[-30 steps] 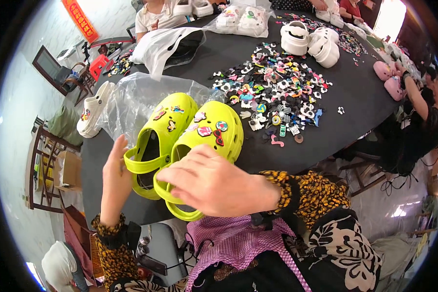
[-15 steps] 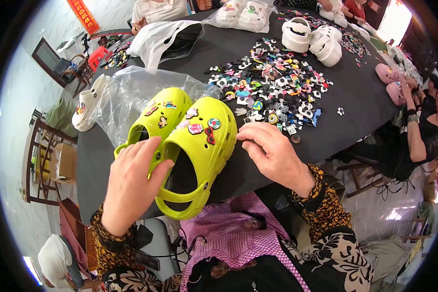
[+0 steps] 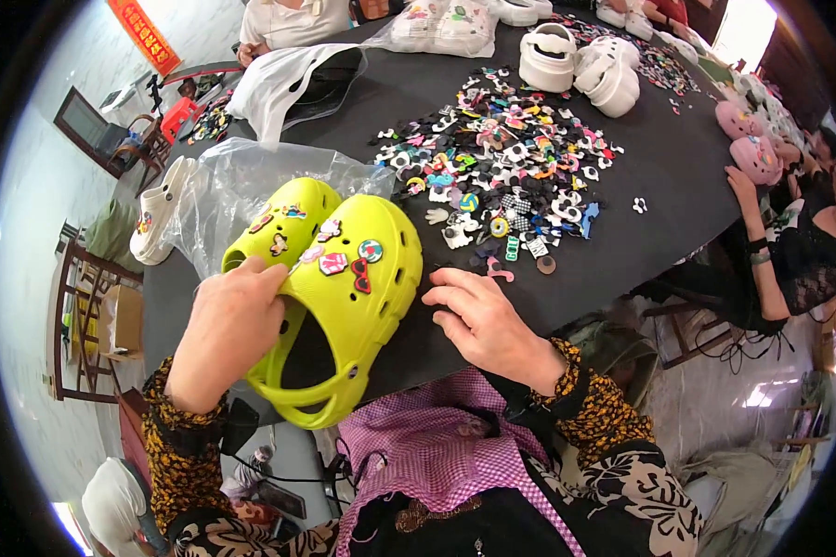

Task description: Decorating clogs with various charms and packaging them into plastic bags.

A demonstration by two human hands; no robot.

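Observation:
A pair of lime-green clogs with charms on their uppers lies before me at the table's near edge. My left hand (image 3: 232, 320) is closed on the inner rim of the right-hand clog (image 3: 381, 251), its fingertips partly hidden at the opening. Partly behind this hand sits the left-hand clog (image 3: 293, 213). To the right of the pair, my right hand (image 3: 492, 325) hovers over the black table with bent, spread fingers and nothing in them. A large heap of small colourful shoe charms (image 3: 502, 167) spreads beyond it.
A clear plastic bag (image 3: 223, 195) lies behind the clogs, beside a white clog (image 3: 163, 209). Farther back are a white bag (image 3: 279, 88) and white clogs (image 3: 608, 74). At the right a person holds pink clogs (image 3: 755, 158); another person sits across the table.
My left hand has closed on the right-hand clog's rim. The clogs sit farther left in view, tilted a little, and my right hand has come away from the clog's side.

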